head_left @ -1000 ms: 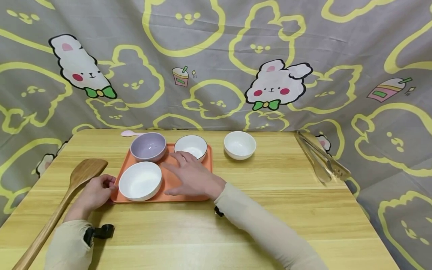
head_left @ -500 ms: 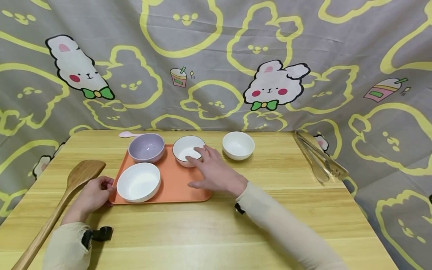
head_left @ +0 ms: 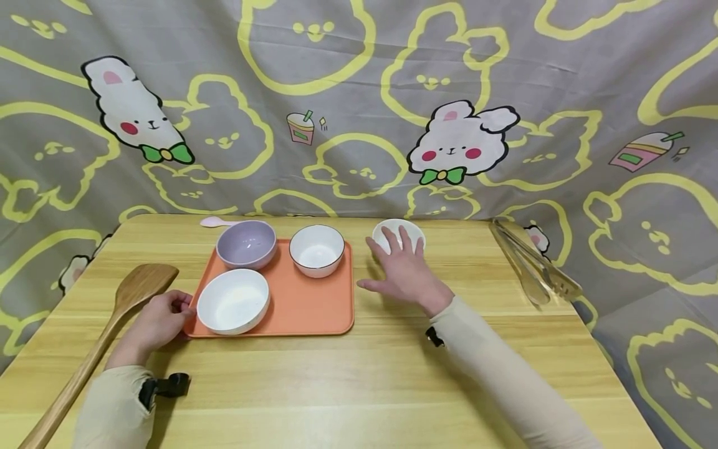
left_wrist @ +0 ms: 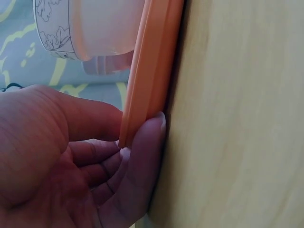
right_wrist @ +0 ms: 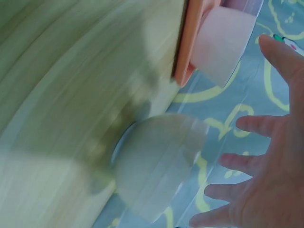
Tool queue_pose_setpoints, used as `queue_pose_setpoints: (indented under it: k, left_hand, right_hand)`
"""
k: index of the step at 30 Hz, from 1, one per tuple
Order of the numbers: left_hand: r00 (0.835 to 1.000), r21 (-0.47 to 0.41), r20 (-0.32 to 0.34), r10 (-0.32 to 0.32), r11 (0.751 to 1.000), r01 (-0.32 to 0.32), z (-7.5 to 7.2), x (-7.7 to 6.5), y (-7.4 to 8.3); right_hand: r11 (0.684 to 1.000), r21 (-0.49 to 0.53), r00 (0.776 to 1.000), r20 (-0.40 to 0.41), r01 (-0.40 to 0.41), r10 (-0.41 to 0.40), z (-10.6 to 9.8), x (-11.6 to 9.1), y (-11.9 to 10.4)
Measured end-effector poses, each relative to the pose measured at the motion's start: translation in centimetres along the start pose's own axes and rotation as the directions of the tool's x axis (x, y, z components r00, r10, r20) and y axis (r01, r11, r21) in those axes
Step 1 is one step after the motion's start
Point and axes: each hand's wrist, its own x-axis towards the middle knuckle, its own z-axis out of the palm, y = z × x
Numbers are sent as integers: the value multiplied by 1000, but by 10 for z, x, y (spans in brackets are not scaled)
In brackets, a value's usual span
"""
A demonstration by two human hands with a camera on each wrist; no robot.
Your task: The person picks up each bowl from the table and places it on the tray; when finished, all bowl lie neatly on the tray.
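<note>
The small white bowl (head_left: 399, 240) sits alone on the wooden table (head_left: 359, 374), just right of the orange tray (head_left: 305, 308) and near the far edge. The right hand (head_left: 405, 273) hovers over its near rim with fingers spread and straight, holding nothing; the right wrist view, though blurred, shows the same splayed fingers (right_wrist: 256, 124) beside the bowl's rounded wall (right_wrist: 159, 164). It looks like glazed ceramic or melamine, so I'd judge it light, rigid, smooth enough to slip and liable to chip if knocked; the rim, with a thumb inside and fingers outside, or a cupped grip around the wall, seems the sound place to take it. The left hand (head_left: 157, 321) pinches the tray's near-left corner, thumb on top and a finger under the lip. On the tray stand a lilac bowl (head_left: 247, 243), a dark-rimmed white bowl (head_left: 316, 249) and a wider white bowl (head_left: 233, 300). A wooden spatula (head_left: 106, 330) lies left, metal tongs (head_left: 533, 262) far right.
</note>
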Motion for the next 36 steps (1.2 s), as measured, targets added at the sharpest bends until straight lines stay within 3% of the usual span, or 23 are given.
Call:
queue_pose_setpoints:
  k: [15,23,36]
  left_hand:
    - [1000,3,-5,3,1000,-3,0,0,1]
    - [999,-46,28,-18,999,19,-1,0,0]
    - [999,-59,39,-30,998,33,-2,-1,2]
  right_hand:
    - [993,47,993,-45,-109,111,11,6,31]
    - [984,95,986,-56,-153,159,21,20,41]
    - [980,55,980,-44,-191,193,33,39,48]
